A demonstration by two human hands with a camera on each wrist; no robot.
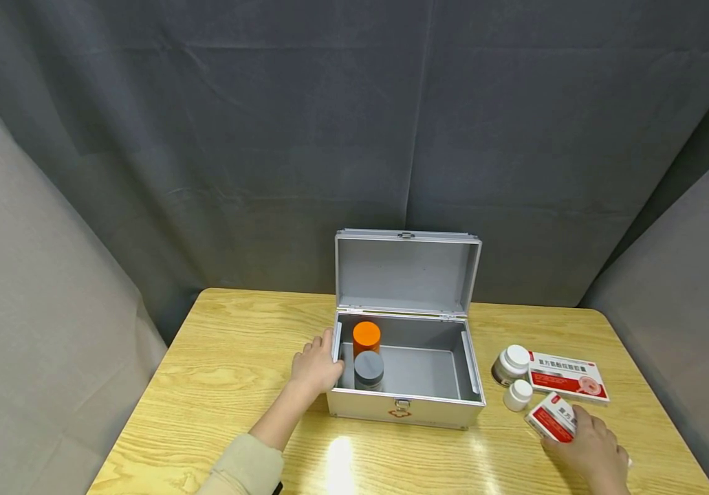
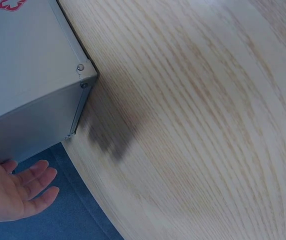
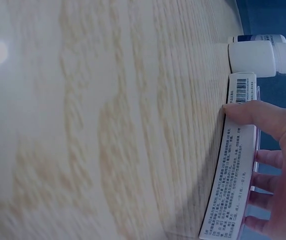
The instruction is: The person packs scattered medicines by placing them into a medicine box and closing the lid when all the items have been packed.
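An open silver metal case point(image 1: 428, 411) stands on the table, its lid raised. Inside, at its left end, are an orange-capped bottle point(image 1: 366, 335) and a grey-capped bottle point(image 1: 369, 367). My left hand point(image 1: 318, 364) rests at the case's left wall, fingers loosely extended along the outside; in the left wrist view those fingers point(image 2: 35, 187) look relaxed. My right hand point(image 1: 592, 447) grips a small red and white medicine box point(image 1: 553, 418) at the table's right. The right wrist view shows the thumb point(image 3: 258, 116) against the box's printed side and the other fingers across from it.
Left of the gripped box stand a small white bottle point(image 1: 518, 395) and a larger white-capped bottle point(image 1: 511, 364). A flat red and white medicine box point(image 1: 567, 377) lies behind it. Dark curtain point(image 1: 267, 137) hangs behind the wooden table point(image 1: 230, 357).
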